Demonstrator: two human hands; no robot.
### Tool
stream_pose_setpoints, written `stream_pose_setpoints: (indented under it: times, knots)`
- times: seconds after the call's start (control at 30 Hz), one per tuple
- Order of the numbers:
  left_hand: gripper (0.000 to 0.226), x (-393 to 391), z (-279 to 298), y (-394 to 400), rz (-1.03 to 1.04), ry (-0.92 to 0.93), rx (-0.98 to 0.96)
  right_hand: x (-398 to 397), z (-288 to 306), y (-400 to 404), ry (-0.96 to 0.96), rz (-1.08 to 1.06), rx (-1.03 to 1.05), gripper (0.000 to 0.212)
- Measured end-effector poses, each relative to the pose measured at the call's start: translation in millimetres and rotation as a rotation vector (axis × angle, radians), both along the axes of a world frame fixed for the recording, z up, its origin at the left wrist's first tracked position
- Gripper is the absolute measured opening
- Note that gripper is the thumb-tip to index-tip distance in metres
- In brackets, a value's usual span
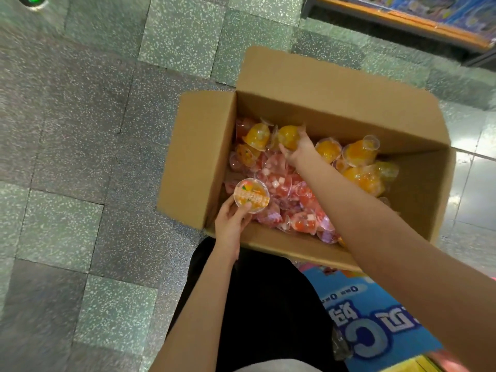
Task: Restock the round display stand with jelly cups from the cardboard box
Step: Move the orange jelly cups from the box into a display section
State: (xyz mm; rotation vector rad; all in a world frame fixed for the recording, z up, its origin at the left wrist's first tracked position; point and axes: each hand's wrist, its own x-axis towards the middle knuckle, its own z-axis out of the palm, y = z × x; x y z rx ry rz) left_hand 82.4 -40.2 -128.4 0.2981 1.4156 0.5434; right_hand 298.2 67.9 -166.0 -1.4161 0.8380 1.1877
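You have one cardboard box open in front of you, flaps spread. Two jelly cups are in your hands: one orange cup gripped by your right hand, one lidded cup held by your left hand. Around your right hand, some seven more orange cups can be made out. Between your two hands lies a heap of red cups, too tangled to count. One blue printed package sits under your right forearm.

Open box on tiled floor, full of orange and red cups. Left hand holding a lidded cup; right hand gripping an orange cup.
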Motion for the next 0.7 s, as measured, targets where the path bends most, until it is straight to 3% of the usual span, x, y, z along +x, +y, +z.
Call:
stream_pose_setpoints:
  times: [0.1,0.27,0.4,0.57,0.7]
  knots:
    - [0.05,-4,3,-2,-0.048,-0.004,0.01,-9,-3,-10,-0.04,-0.01,0.026,0.082]
    - [0.039,-13,15,-15,-0.141,-0.017,0.053,-33,20,-58,-0.2,0.176,0.002,0.062]
    - [0.045,-21,26,-22,-0.249,-0.028,0.07,-53,56,-113,-0.37,0.22,0.062,0.069]
    - [0.054,-28,50,-23,-0.27,-0.18,0.055,-83,111,-177,-0.834,0.494,-0.147,0.071]
    - [0.049,-18,75,-28,-0.359,-0.284,0.092,-105,142,-225,-1.02,0.455,-0.222,0.086]
